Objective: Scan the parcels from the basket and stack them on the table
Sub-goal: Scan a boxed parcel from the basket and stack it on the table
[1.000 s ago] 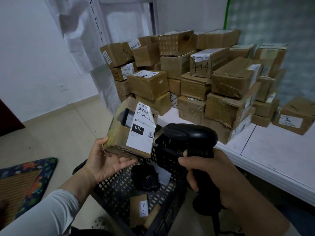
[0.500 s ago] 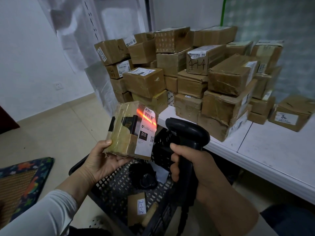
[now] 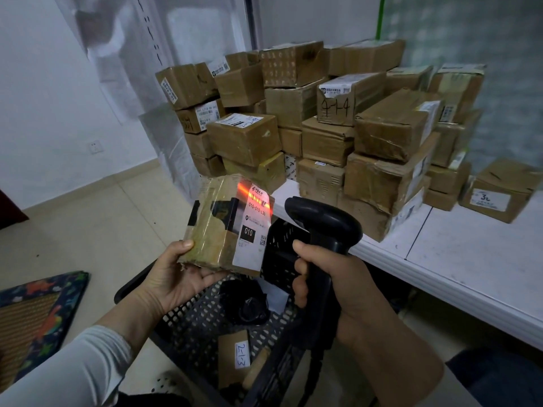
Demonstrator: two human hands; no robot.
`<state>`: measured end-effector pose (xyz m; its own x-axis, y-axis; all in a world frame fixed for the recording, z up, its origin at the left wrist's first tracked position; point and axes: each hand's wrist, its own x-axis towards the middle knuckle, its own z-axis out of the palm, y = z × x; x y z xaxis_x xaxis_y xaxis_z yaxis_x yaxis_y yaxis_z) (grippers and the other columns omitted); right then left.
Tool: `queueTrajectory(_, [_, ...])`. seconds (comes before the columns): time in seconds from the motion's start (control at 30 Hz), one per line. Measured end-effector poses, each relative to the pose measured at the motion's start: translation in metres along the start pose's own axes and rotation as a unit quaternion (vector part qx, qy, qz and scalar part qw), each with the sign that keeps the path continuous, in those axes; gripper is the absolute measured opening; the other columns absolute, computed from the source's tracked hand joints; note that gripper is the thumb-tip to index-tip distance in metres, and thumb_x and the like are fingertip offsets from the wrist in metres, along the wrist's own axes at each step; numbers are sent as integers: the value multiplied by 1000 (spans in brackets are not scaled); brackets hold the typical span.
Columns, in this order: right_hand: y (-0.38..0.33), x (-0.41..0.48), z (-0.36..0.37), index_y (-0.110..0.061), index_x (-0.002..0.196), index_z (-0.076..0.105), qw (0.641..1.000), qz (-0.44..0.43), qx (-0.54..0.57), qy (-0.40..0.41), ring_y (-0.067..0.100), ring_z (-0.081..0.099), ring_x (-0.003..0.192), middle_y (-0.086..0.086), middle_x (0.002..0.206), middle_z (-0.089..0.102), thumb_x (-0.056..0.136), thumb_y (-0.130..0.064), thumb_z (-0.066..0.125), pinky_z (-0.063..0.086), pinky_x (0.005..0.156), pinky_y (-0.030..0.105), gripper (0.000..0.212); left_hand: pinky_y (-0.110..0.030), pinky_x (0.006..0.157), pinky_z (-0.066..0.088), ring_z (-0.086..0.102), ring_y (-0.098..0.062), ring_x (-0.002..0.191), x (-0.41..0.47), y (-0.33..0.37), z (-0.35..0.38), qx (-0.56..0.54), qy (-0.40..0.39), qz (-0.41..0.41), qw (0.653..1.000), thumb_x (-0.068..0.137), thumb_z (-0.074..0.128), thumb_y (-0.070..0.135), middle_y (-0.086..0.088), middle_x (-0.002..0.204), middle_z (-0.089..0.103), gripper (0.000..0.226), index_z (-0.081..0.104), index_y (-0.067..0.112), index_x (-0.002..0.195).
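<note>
Parcel (image 3: 223, 227) upright over basket (image 3: 188, 327), long axis near vertical, label (image 3: 253, 230) facing scanner (image 3: 326, 218) — red beam across barcode up top. L hand (image 3: 173, 280) cups bottom corner, thumb on front, fingers beneath. R hand (image 3: 338, 277) wrapped round scanner grip, nearer table (image 3: 470, 259) — stack (image 3: 382, 127) lies up-right. Parcel back, trigger hidden.
</note>
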<state>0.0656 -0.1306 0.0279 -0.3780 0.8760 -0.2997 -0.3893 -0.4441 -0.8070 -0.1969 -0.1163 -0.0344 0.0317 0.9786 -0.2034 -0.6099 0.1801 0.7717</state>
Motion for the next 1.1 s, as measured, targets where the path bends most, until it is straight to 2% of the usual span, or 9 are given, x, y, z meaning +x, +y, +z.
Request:
queueTrajectory(0.2, [4, -12, -21, 0, 105, 61, 992, -72, -31, 98, 21, 52, 40, 16, 55, 60, 81, -13, 71, 43, 41, 26, 28, -60, 97, 42, 61, -39, 108, 5, -22, 16, -11, -58, -106, 993, 36, 92, 25, -25, 121, 61, 77, 72, 6, 108])
queueTrajectory(0.33, [13, -36, -56, -1, 104, 61, 982, -71, -3, 178, 24, 52, 38, 22, 54, 58, 76, -12, 73, 41, 40, 28, 32, -54, 102, 41, 59, -37, 114, 17, -62, 56, 4, -185, -207, 961, 60, 82, 30, -24, 125, 60, 67, 65, 4, 120])
queueTrajectory(0.43, [10, -54, -87, 0, 98, 60, 961, -111, 27, 254, 25, 52, 38, 22, 52, 58, 73, -11, 75, 42, 42, 29, 32, -53, 98, 43, 63, -39, 103, 34, -93, 101, 44, -154, -260, 952, 55, 82, 38, -25, 119, 62, 76, 64, 5, 121])
queueTrajectory(0.57, [-7, -60, -131, 2, 98, 58, 926, -173, 26, 336, 22, 52, 42, 15, 54, 56, 80, -5, 71, 40, 41, 30, 23, -41, 94, 48, 63, -25, 101, 62, -127, 174, 170, -114, -276, 939, 81, 50, 55, -13, 116, 67, 59, 64, 14, 121])
queueTrajectory(0.67, [-24, -52, -157, -3, 98, 57, 913, -193, 16, 360, 20, 51, 44, 6, 50, 55, 81, -3, 69, 40, 39, 27, 21, -26, 73, 45, 59, -14, 84, 88, -149, 213, 199, -96, -257, 941, 84, 52, 59, -5, 111, 66, 53, 63, 18, 117])
queueTrajectory(0.77, [-40, -41, -178, -6, 97, 56, 907, -197, 12, 372, 17, 50, 41, 4, 48, 56, 81, -1, 68, 41, 37, 24, 21, -26, 61, 54, 65, -14, 70, 105, -163, 238, 169, -42, -219, 960, 89, 57, 46, -5, 95, 71, 38, 65, 13, 106])
queueTrajectory(0.9, [-56, -20, -197, -5, 98, 57, 902, -208, 26, 377, 15, 51, 40, 14, 67, 58, 82, 1, 66, 40, 38, 22, 20, -36, 75, 59, 61, -22, 102, 120, -178, 254, 243, 11, -90, 966, 99, 44, 41, -9, 127, 58, 40, 52, 16, 129])
queueTrajectory(1.03, [-64, 4, -205, -5, 102, 58, 908, -208, 59, 358, 16, 66, 53, 16, 80, 67, 84, 0, 65, 45, 40, 22, 20, -46, 102, 45, 47, -26, 126, 109, -182, 258, 459, -20, 59, 886, 68, 50, 81, -3, 135, 50, 84, 49, 27, 134])
queueTrajectory(1.1, [-63, 14, -208, -4, 110, 58, 908, -208, 69, 358, 23, 72, 73, 19, 96, 70, 84, -1, 66, 56, 54, 32, 28, -37, 102, 43, 39, -15, 125, 105, -186, 258, 479, -20, 90, 873, 74, 67, 61, 8, 125, 42, 73, 45, 27, 135])
